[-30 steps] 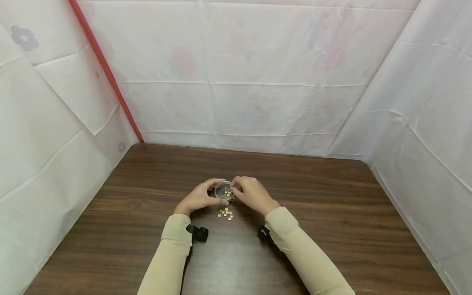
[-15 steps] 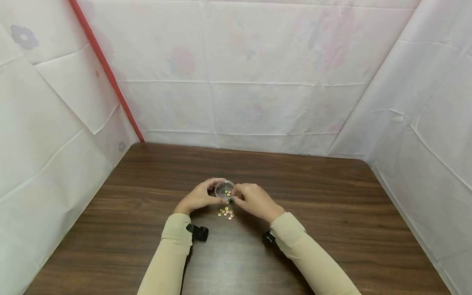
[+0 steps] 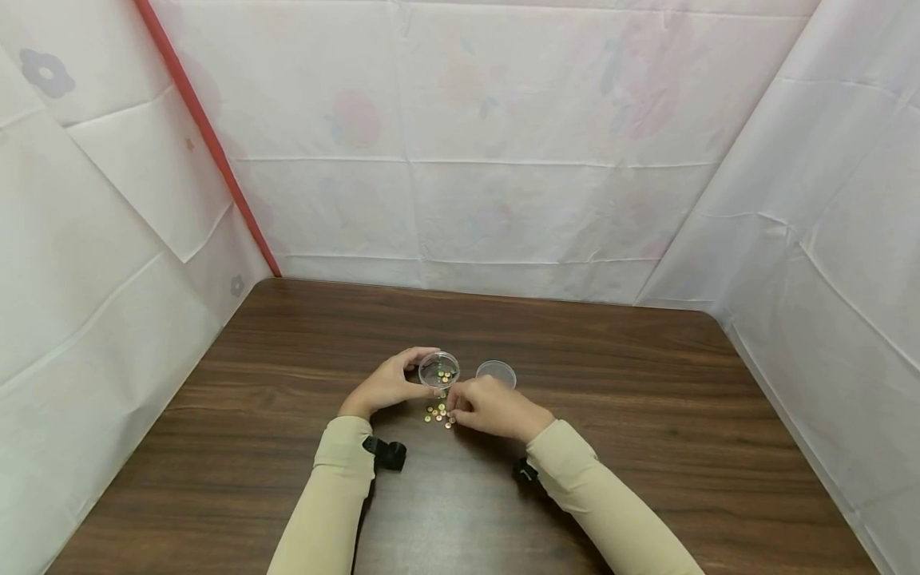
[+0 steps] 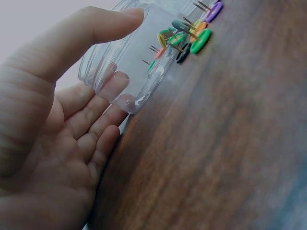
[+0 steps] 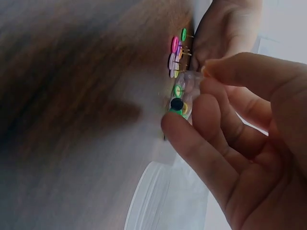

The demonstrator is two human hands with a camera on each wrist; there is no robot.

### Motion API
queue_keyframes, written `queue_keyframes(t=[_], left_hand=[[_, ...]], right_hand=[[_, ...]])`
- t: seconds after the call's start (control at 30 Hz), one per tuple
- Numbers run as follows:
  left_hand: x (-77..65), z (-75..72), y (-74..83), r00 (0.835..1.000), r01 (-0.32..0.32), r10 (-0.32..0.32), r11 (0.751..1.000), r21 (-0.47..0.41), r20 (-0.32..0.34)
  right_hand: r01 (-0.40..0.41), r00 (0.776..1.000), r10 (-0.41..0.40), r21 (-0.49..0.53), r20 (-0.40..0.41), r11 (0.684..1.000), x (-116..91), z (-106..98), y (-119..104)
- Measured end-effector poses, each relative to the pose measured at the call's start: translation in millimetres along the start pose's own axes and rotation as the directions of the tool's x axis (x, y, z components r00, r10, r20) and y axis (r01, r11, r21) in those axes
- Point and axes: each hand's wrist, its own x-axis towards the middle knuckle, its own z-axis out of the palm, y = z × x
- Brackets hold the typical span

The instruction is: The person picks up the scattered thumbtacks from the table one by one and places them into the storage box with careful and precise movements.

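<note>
My left hand (image 3: 388, 385) grips a clear plastic jar (image 3: 428, 374), its thumb at the threaded rim and fingers behind the wall, as the left wrist view shows. Some thumbtacks (image 3: 445, 375) lie inside it. A loose group of thumbtacks (image 3: 439, 412) with coloured heads lies in front of the jar, pins mostly up. Over their right side is my right hand (image 3: 494, 407), fingers bent and thumb and index fingertips close together. I cannot tell whether a thumbtack is between them. In the right wrist view, green and black tacks (image 5: 177, 104) show just beyond the fingertips.
A clear round lid (image 3: 501, 370) lies on the table right of the jar, partly behind my right hand. The dark wood-grain table (image 3: 287, 335) ends at white fabric walls (image 3: 460, 208) on three sides.
My right hand has moved from the jar's right rim toward me, down to the loose thumbtacks, uncovering the lid. The left hand and jar have stayed put.
</note>
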Motion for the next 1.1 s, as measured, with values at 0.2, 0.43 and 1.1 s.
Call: queue_keyframes(t=[0.2,0.43,1.1], left_hand=[[1.0,0.1,-1.4,1.000,0.007,-0.007,1.000,-0.004,0.001],[0.8,-0.7,-1.2,1.000,0.007,-0.007,1.000,-0.004,0.011],[11.9,3.0,-36.3,0.999,0.012,-0.011,1.000,0.023,-0.037]], right_hand=[[-0.008,0.998,0.005,0.036,0.056,0.999,-0.2,3.8,-2.4],[-0.002,0.996,0.000,0.028,0.089,1.000,1.1,4.2,-6.6],[0.003,0.995,0.003,-0.061,0.097,0.998,3.4,7.2,-9.6]])
